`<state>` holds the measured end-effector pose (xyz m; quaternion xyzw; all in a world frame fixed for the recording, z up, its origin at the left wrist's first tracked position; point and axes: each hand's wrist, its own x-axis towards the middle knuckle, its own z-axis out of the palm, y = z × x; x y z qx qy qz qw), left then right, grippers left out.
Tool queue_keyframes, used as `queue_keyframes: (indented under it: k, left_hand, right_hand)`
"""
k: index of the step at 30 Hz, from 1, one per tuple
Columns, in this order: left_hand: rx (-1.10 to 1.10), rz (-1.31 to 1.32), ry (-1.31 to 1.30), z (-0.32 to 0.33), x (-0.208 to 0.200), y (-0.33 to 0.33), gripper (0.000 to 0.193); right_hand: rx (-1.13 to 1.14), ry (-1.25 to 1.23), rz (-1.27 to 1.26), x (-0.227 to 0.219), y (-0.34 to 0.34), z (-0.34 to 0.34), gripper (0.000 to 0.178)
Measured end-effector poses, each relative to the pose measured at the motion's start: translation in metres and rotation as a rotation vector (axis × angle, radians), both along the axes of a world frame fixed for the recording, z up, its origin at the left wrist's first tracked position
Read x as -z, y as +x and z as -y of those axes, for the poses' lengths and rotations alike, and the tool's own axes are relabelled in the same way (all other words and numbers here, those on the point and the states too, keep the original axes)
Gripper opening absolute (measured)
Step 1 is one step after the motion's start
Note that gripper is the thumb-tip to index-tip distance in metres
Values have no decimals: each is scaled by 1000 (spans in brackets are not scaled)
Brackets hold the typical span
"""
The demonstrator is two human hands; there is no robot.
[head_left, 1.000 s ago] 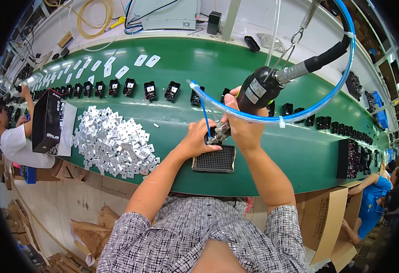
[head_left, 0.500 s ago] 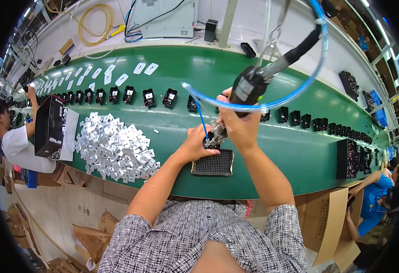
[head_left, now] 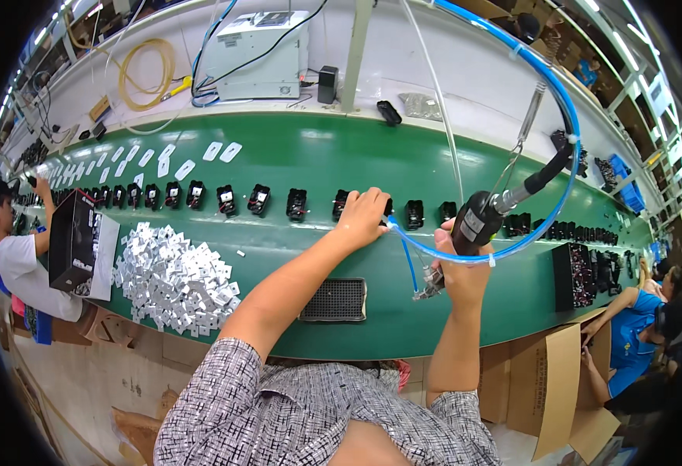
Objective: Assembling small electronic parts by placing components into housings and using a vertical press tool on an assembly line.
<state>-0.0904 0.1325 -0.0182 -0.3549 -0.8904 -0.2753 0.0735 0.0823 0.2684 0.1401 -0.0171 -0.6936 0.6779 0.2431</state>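
Note:
My left hand reaches to the row on the green bench, its fingers bent around a small black plastic housing that is mostly hidden by them. On either side stand a black housing and another housing. My right hand is wrapped round a black power screwdriver, tilted with its metal nozzle down and left, above the bench. A blue hose loops around the screwdriver. The black gridded pad lies bare in front of me.
A heap of small white plates covers the bench at left, beside a black box. More white pieces lie behind the row. A black bin stands right. Co-workers sit at both sides, near an open carton at right.
My left hand has moved from the pad up to the row of housings. The screwdriver in my right hand has come away from the pad, to the right and lower. The view has shifted slightly.

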Motion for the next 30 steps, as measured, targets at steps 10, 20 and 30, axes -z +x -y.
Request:
queue_keyframes:
  k: [10,20,30]
  left_hand:
    - [-85,-333,-3,-26,10,-4,71]
    - [-170,-610,-235,-107,112,-67,68]
    - [72,144,262,75,-20,85,68]
  right_hand:
    - [29,27,-28,8,1,-18,24]
    - [-105,214,-21,7,-9,-1,31]
    - [-153,104,-120,15,-19,16,24]
